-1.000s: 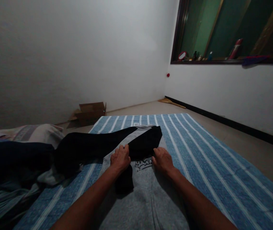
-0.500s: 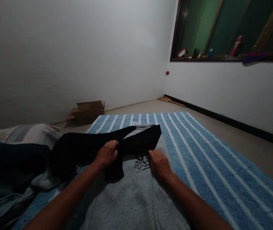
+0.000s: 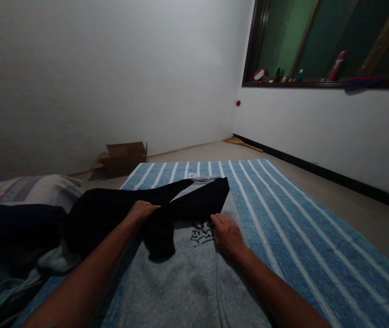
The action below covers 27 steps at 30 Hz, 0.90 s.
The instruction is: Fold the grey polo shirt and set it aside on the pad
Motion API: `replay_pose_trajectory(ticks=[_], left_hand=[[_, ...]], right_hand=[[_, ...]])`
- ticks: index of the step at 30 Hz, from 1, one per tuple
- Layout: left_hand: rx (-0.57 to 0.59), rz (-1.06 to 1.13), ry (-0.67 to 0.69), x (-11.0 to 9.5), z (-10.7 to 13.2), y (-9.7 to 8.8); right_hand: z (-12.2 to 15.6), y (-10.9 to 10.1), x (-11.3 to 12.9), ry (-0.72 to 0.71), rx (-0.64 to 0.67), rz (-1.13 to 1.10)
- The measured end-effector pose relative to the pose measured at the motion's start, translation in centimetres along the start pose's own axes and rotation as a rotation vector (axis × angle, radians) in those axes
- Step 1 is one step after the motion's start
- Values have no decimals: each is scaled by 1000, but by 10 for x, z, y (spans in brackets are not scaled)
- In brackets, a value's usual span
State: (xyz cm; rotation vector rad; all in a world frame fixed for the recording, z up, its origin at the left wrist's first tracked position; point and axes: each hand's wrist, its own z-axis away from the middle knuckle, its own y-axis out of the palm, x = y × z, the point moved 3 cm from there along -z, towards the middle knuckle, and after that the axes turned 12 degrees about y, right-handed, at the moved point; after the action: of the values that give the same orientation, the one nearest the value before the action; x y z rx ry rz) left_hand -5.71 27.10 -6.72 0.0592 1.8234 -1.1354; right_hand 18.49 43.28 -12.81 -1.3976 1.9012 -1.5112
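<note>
A grey sweatshirt [image 3: 177, 287] with dark lettering lies on the blue striped bed cover [image 3: 293, 232]. Its black sleeve part [image 3: 194, 200] is laid across the upper chest, and a black cuff [image 3: 160, 239] hangs over the grey front. My left hand [image 3: 141, 212] pinches the lower edge of the black cloth near the middle. At the right side, beside the lettering, my right hand [image 3: 227, 232] has its fingers closed on the black cloth's lower corner. More black cloth [image 3: 95, 214] stretches off to the left behind my left forearm.
A heap of clothes [image 3: 10, 278] lies at the left edge, with a light striped bundle [image 3: 44, 189] behind it. On the floor beyond stand an open cardboard box [image 3: 122, 159] and a broom [image 3: 242, 143] by the wall. Bottles and a small mirror [image 3: 259, 75] line the window sill.
My left hand has slid left along the black cloth, and more of the grey patch shows. The cuff has shifted slightly left. My right hand stays almost in place.
</note>
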Motion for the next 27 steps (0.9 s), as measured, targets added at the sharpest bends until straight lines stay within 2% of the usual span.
replay_pose_trajectory(ticks=[3,7,10,14,20,24,27], left_hand=[[88,-32,-104,5,-6,3],[115,-69,-178,10,-21,4],[91,-38,-134,4,-26,4],[56,63,-44,-16,-21,1],[53,171,3,-41,-18,-6],[-6,309,17,-52,-21,-9],[-26,316,54,-61,-23,-11]], right_hand=[[0,1,-1,23,9,-17],[0,0,0,42,22,-39],[-1,-3,0,51,36,-54],[-11,-6,-3,65,49,-52],[-57,-7,-18,106,58,4],[-94,-2,-31,176,66,45],[-117,3,-37,183,80,64]])
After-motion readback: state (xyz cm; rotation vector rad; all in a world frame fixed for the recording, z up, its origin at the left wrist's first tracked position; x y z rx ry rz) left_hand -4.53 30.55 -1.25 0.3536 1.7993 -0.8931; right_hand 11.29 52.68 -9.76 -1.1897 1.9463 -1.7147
